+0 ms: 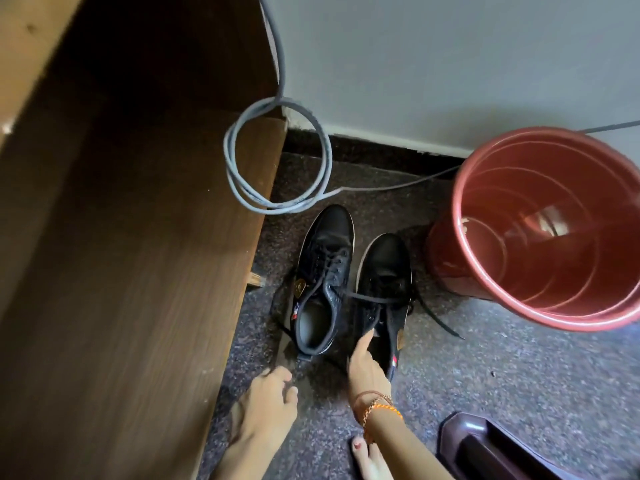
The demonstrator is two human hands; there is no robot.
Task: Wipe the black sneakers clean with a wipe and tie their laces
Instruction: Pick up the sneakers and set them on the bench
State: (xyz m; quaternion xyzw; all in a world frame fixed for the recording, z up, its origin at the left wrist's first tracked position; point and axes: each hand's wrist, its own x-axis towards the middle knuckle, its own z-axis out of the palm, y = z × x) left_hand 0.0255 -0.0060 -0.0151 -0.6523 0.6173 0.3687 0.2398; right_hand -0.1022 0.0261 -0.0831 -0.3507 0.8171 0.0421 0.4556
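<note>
Black sneakers, a left sneaker [323,271] and a right sneaker [384,285], sat unlaced on the speckled floor [519,358] between a wooden cabinet [138,237] and a red bucket [540,237]; the right hand [367,365] gripped the right sneaker's collar, while the left hand [266,396] hovered loosely curled, holding nothing

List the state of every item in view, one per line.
Left sneaker: upright, laces untied.
Right sneaker: upright, laces loose across the floor.
Red bucket: tilted, open, almost empty.
Grey cable: coiled.
Right hand: gripping right sneaker's collar.
Left hand: empty, beside left sneaker's heel.
</note>
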